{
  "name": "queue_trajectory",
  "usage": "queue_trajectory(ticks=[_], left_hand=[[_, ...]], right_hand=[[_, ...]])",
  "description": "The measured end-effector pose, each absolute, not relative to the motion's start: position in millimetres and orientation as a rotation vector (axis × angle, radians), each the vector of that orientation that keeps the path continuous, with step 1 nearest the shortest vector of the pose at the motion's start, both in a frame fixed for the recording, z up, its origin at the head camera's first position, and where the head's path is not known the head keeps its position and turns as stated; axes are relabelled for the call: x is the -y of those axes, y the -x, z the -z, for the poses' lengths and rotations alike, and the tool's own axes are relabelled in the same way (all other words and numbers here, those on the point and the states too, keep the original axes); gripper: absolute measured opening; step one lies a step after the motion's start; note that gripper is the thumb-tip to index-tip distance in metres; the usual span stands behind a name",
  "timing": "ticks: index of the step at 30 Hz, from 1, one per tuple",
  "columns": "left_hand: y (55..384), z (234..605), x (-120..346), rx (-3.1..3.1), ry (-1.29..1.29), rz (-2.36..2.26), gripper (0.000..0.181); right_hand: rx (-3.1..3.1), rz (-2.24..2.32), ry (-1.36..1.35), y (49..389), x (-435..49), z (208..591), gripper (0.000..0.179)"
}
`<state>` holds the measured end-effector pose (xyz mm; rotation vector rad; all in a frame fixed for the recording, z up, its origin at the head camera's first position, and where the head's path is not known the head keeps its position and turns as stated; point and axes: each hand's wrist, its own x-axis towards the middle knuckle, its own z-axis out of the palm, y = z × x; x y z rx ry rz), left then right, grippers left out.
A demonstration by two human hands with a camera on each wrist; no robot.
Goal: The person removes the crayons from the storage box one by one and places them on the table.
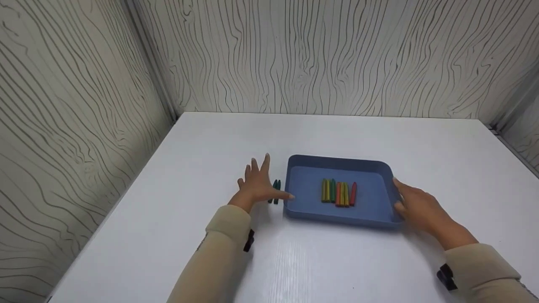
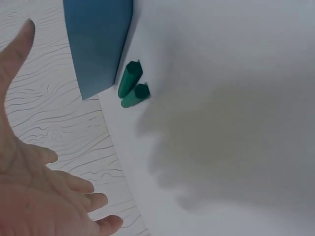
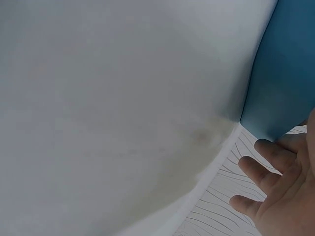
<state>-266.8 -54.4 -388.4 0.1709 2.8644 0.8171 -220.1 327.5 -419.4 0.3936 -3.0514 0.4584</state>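
A blue tray (image 1: 307, 215) lies on the white table with several crayons (image 1: 338, 193) in a row inside: yellow, green, orange and red. Just left of it, two green crayons (image 2: 132, 87) lie side by side on the table. My left hand (image 1: 257, 185) is spread beside and partly over this pair, thumb stretched toward the tray's left rim; nothing is in its grasp. At the tray's right side, my right hand (image 1: 421, 208) holds the wall, thumb at the rim and fingertips against the outside. The tray wall partly hides that thumb in the right wrist view.
A white table (image 1: 202, 143) extends around the tray on all sides. Panels with a wood-grain pattern (image 1: 294, 59) rise behind the table and on the left. Dark wrist straps (image 1: 249, 240) show at both cuffs.
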Motion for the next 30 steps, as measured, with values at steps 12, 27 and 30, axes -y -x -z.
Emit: queue_trajectory(ticks=[12, 27, 30], left_hand=[[267.4, 384.8, 23.7, -2.924, -0.259, -0.714, 0.125], [266.4, 392.5, -18.8, -3.089, -0.377, -0.616, 0.113], [265.7, 396.5, -24.5, -3.111, -0.393, -0.63, 0.109]], right_hand=[[3.041, -0.48, -0.385, 219.0, -328.3, 418.9, 0.059], [3.014, -0.457, -0.392, 217.6, -325.8, 419.8, 0.058], [3.017, -0.459, -0.383, 218.1, -325.5, 420.2, 0.058]])
